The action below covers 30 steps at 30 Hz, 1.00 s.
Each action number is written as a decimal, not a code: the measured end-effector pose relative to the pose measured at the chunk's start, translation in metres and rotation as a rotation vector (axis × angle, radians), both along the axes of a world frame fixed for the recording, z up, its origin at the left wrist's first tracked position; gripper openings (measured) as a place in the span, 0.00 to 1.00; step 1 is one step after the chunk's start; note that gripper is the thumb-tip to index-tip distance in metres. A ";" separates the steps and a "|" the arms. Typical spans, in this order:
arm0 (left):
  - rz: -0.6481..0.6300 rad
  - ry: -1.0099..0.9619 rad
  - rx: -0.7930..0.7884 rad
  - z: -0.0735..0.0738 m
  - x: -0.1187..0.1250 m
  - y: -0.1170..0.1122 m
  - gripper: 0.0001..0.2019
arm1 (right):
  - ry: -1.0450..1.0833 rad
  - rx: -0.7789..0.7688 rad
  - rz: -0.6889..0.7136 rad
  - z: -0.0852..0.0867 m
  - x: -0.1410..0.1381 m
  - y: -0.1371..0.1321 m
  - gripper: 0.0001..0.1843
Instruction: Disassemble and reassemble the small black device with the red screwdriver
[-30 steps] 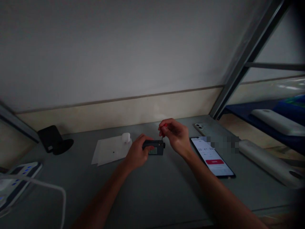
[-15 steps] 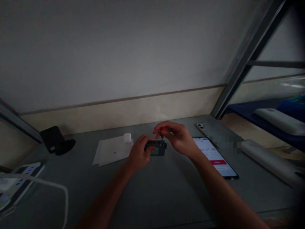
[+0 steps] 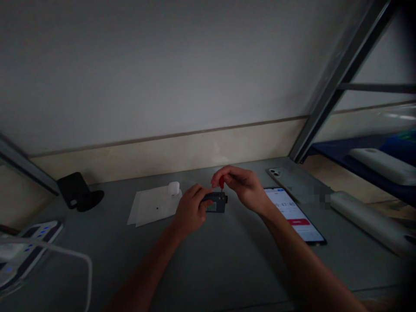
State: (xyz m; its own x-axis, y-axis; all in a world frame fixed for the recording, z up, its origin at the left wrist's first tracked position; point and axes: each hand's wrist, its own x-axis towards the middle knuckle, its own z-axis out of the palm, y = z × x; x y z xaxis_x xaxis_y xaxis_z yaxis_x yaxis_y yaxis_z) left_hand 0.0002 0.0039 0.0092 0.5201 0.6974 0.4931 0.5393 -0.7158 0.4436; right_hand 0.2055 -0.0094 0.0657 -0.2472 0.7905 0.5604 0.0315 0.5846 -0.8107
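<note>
My left hand (image 3: 191, 209) grips a small dark box-shaped device (image 3: 220, 207) by its left end, pressing it upright on the desk. The device has a slotted top, a small greenish panel on its front and a knob-like bump at its right end. In my right hand (image 3: 245, 186) a red-handled screwdriver (image 3: 222, 181) is pinched upright, its thin shaft pointing down at the right end of the device's top. My fingers cover part of the handle, and the left end of the device is hidden by my left hand.
White paper sheets (image 3: 152, 210) lie left, with a white earbud case (image 3: 173, 188) on them. A lit phone (image 3: 300, 222) lies right, a second phone (image 3: 282, 177) behind it. A black stand (image 3: 76, 190) and power strip (image 3: 42, 242) with a white cable (image 3: 74, 251) are far left.
The fingers of my right hand have curled in a little around the screwdriver handle. My left hand and the device have stayed nearly in place; the view shifts slightly.
</note>
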 end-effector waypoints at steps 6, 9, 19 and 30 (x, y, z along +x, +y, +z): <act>0.072 0.003 0.218 0.010 0.022 -0.015 0.09 | -0.012 0.184 -0.144 0.000 -0.003 0.002 0.07; 0.077 -0.050 0.148 0.011 0.035 -0.017 0.04 | -0.010 0.109 -0.144 -0.002 0.000 0.002 0.08; 0.120 0.019 0.109 0.006 0.039 -0.013 0.06 | 0.001 0.069 -0.075 0.004 0.002 -0.001 0.07; 0.167 0.097 0.111 0.010 0.043 -0.016 0.07 | 0.026 0.007 -0.023 0.003 0.001 -0.003 0.08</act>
